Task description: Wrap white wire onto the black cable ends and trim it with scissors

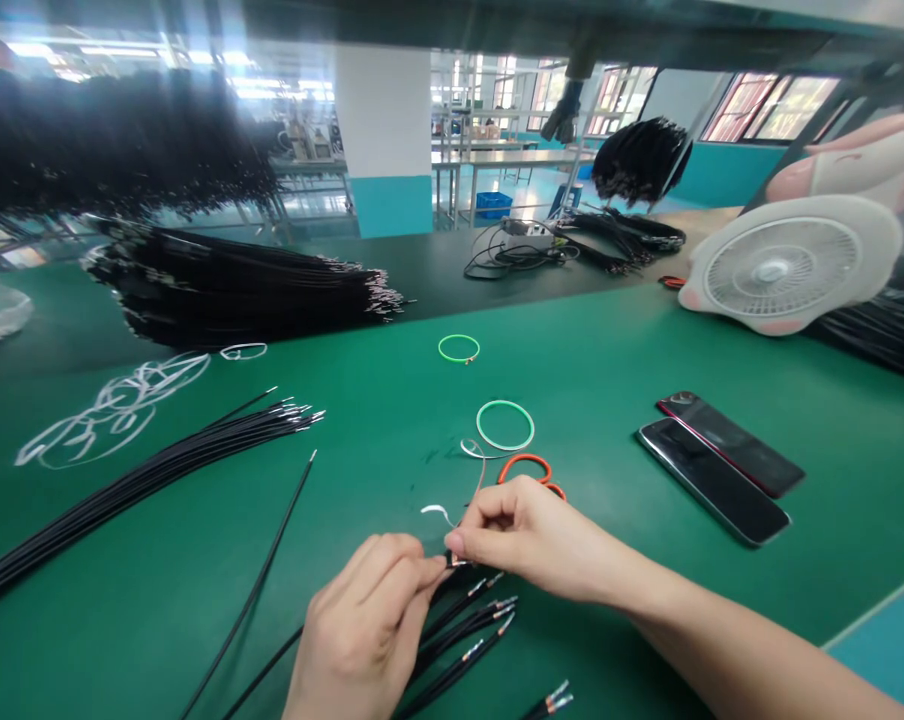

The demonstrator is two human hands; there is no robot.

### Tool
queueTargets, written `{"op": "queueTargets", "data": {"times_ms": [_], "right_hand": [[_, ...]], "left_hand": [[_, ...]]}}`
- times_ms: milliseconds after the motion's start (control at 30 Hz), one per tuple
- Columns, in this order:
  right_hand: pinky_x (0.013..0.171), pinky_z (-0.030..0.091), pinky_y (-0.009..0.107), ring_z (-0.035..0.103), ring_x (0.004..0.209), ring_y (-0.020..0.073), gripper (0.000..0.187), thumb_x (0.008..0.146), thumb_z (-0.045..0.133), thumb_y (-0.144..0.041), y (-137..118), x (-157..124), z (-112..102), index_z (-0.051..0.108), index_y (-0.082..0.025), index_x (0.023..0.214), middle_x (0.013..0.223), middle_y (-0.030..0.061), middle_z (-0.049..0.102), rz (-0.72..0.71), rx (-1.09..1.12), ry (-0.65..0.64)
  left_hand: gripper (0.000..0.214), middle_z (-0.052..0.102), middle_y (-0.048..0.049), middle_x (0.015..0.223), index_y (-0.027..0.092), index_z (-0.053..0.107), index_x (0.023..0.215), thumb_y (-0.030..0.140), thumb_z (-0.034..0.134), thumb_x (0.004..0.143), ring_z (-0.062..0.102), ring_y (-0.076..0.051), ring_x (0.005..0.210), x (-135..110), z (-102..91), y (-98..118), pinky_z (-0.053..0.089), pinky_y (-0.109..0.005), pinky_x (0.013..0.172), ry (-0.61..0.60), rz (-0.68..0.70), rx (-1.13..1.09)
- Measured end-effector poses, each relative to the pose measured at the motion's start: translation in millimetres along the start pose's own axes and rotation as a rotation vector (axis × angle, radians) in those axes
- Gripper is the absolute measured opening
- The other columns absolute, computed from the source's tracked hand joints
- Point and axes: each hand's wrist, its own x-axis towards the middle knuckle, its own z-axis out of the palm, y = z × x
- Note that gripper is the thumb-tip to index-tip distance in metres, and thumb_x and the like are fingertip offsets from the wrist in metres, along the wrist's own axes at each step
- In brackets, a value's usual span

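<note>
Basically the left hand (362,625) and right hand (531,535) are pinched almost shut on a thin black wire end (449,558), probably to keep that fiddly tip steady. It sits just above some short black cables (459,632).

Your left hand (362,625) and right hand (531,535) pinch the dark end of a thin wire (450,560) above the green desk (609,350). A bundle of black wires (144,480) lies left; an orange wire loop (527,468) sits just ahead; two phones (714,468) lie right.
</note>
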Motion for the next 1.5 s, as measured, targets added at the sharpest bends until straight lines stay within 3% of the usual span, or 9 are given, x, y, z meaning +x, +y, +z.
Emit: {"op": "queueTargets", "data": {"times_ms": [300, 700, 1000, 1167, 1300, 1400, 1500], "right_hand": [[0.052, 0.030, 0.022, 0.040, 0.057, 0.0093, 0.037, 0.081, 0.066, -0.050, -2, 0, -1, 0.064, -0.014, 0.074, 0.063, -0.0036, 0.050, -0.076, 0.057, -0.021], [0.059, 0.039, 0.023, 0.049, 0.065, 0.0125, 0.033, 0.084, 0.065, -0.046, 0, 4, -5, 0.063, -0.015, 0.073, 0.071, -0.0007, 0.055, -0.197, -0.054, -0.058], [0.056, 0.043, 0.022, 0.052, 0.061, 0.0108, 0.041, 0.094, 0.048, -0.046, -2, 4, -17, 0.068, -0.015, 0.077, 0.074, 0.0012, 0.059, -0.157, -0.144, -0.152], [0.055, 0.042, 0.021, 0.053, 0.062, 0.0110, 0.018, 0.083, 0.067, -0.034, 0, 6, -19, 0.070, -0.016, 0.082, 0.072, -0.0008, 0.061, -0.176, -0.178, -0.163], [0.064, 0.047, 0.023, 0.060, 0.071, 0.0132, 0.010, 0.082, 0.067, -0.023, 0, 8, -16, 0.071, -0.016, 0.077, 0.077, 0.0010, 0.064, -0.278, -0.196, -0.150], [0.073, 0.050, 0.025, 0.063, 0.079, 0.0148, 0.010, 0.084, 0.065, -0.019, -4, 9, -23, 0.073, -0.017, 0.080, 0.081, 0.0021, 0.067, -0.337, -0.220, -0.147], [0.080, 0.049, 0.027, 0.064, 0.087, 0.0162, 0.011, 0.086, 0.063, -0.020, -6, 9, -46, 0.073, -0.020, 0.091, 0.091, 0.0025, 0.071, -0.293, -0.393, -0.126]], "left_hand": [[0.021, 0.068, -0.0041, 0.092, 0.023, 0.058, 0.105, 0.009, 0.051, 0.091, 0.066, -0.015, 0.083, 0, -1.0, 6, 0.050, -0.024, 0.078, -0.040, -0.044, -0.005], [0.017, 0.065, -0.0032, 0.090, 0.022, 0.055, 0.104, 0.012, 0.046, 0.095, 0.064, -0.013, 0.080, -1, 5.8, 10, 0.047, -0.023, 0.075, -0.078, -0.091, -0.002], [0.017, 0.067, -0.0034, 0.090, 0.023, 0.060, 0.098, 0.012, 0.048, 0.093, 0.066, -0.015, 0.078, -2, 9.8, 2, 0.046, -0.024, 0.075, -0.054, -0.056, 0.019], [0.017, 0.068, -0.0051, 0.093, 0.022, 0.061, 0.099, 0.011, 0.048, 0.093, 0.066, -0.015, 0.083, -1, 8.9, 4, 0.046, -0.024, 0.079, -0.037, -0.103, 0.019], [0.019, 0.068, -0.0047, 0.089, 0.023, 0.065, 0.096, 0.013, 0.049, 0.092, 0.066, -0.015, 0.079, 1, 9.2, 3, 0.047, -0.022, 0.073, -0.052, -0.094, -0.101], [0.019, 0.069, -0.0045, 0.084, 0.024, 0.071, 0.091, 0.019, 0.052, 0.091, 0.066, -0.016, 0.076, 5, 9.7, -1, 0.048, -0.023, 0.069, -0.058, -0.222, -0.247], [0.014, 0.066, -0.0029, 0.071, 0.024, 0.076, 0.081, 0.031, 0.064, 0.083, 0.060, -0.015, 0.063, 10, 12.0, -5, 0.045, -0.023, 0.057, -0.034, -0.495, -0.384]]}}
